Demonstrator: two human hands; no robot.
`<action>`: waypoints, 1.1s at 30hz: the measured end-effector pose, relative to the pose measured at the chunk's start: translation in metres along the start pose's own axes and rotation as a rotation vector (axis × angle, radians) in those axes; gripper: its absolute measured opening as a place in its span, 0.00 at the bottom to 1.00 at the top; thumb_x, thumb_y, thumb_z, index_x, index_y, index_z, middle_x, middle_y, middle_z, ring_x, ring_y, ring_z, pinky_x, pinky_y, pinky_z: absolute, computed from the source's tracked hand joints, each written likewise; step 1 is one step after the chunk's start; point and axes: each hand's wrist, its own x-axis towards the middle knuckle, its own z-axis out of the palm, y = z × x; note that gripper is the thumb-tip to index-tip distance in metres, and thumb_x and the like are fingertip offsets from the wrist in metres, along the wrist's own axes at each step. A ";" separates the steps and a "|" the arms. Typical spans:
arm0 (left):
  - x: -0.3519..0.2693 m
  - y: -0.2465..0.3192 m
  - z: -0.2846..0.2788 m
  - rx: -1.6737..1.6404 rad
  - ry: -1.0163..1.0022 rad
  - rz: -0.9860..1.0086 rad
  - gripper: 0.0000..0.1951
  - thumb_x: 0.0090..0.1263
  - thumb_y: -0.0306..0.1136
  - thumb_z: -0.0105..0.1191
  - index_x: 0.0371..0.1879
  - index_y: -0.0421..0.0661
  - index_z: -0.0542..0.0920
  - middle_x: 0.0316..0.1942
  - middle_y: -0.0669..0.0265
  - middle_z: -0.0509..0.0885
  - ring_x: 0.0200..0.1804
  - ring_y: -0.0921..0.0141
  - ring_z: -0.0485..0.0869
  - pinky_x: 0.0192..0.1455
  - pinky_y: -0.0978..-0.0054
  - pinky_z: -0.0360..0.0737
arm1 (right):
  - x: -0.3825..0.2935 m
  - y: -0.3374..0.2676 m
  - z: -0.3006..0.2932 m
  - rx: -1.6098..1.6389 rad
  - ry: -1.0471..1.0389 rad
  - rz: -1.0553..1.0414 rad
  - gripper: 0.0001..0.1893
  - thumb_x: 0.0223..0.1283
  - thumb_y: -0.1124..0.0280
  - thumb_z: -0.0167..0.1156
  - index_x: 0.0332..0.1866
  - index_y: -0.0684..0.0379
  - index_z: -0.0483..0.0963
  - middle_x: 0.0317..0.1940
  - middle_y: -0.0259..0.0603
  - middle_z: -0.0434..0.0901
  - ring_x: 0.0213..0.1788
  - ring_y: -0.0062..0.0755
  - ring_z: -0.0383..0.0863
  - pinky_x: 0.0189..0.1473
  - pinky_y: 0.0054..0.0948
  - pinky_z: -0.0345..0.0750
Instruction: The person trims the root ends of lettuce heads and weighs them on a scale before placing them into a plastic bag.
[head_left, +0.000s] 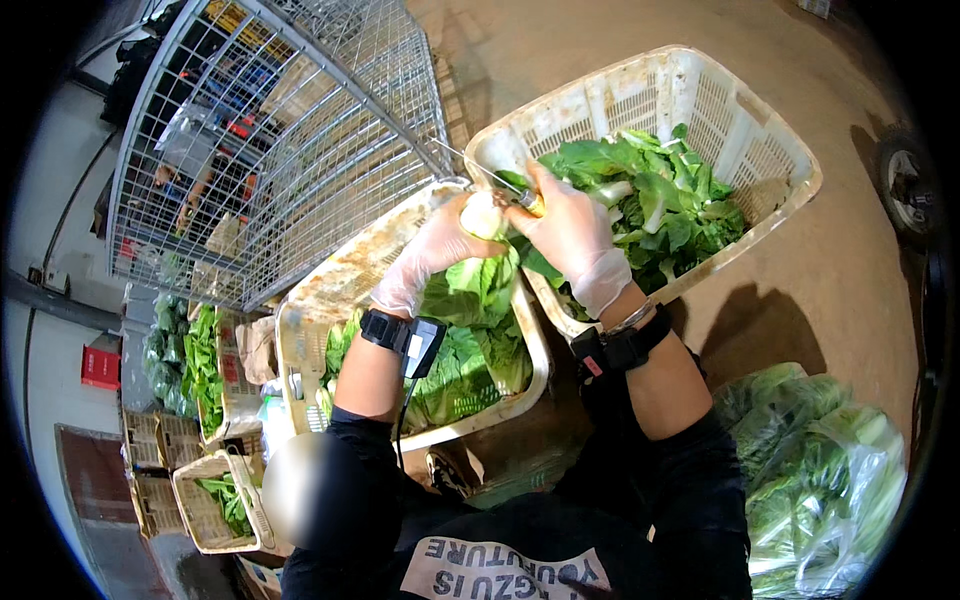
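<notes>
My left hand (435, 251), in a clear thin glove, holds a head of leafy vegetable by its pale stem end (482, 216); the green leaves hang down over the near basket. In my gloved right hand (566, 225) is a knife with a yellowish handle (533, 202), its thin blade pointing up and left beside the stem end. Below my hands a dirty white plastic basket (536, 375) holds whole leafy heads (450, 375). Another white plastic basket (780, 135), beyond my right hand, holds loose green leaves (660, 195).
A wire mesh cage (300, 150) stands at the upper left, against the near basket. Clear plastic bags of greens (817, 480) lie at the lower right. More vegetable crates (225, 502) stand at the left, and a wheel (904, 184) is at the right edge.
</notes>
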 end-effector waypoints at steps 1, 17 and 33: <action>0.004 -0.003 0.004 -0.112 0.115 0.064 0.32 0.44 0.35 0.72 0.49 0.38 0.73 0.42 0.63 0.82 0.45 0.72 0.79 0.51 0.75 0.76 | 0.000 -0.001 -0.004 -0.102 0.059 0.030 0.17 0.55 0.61 0.59 0.48 0.56 0.74 0.34 0.45 0.82 0.37 0.44 0.83 0.39 0.39 0.78; 0.016 0.026 0.034 0.167 0.451 0.056 0.29 0.45 0.36 0.70 0.47 0.39 0.76 0.40 0.61 0.84 0.44 0.70 0.82 0.49 0.73 0.78 | -0.001 0.027 0.010 -0.194 0.251 -0.284 0.03 0.51 0.70 0.58 0.28 0.56 0.72 0.23 0.39 0.77 0.27 0.40 0.80 0.29 0.34 0.77; 0.035 0.032 0.033 0.114 0.230 -0.041 0.44 0.39 0.47 0.76 0.53 0.36 0.68 0.45 0.55 0.81 0.49 0.64 0.80 0.53 0.72 0.76 | 0.020 0.028 -0.017 0.539 -0.174 0.130 0.23 0.51 0.56 0.67 0.46 0.65 0.75 0.28 0.40 0.81 0.22 0.25 0.78 0.27 0.23 0.76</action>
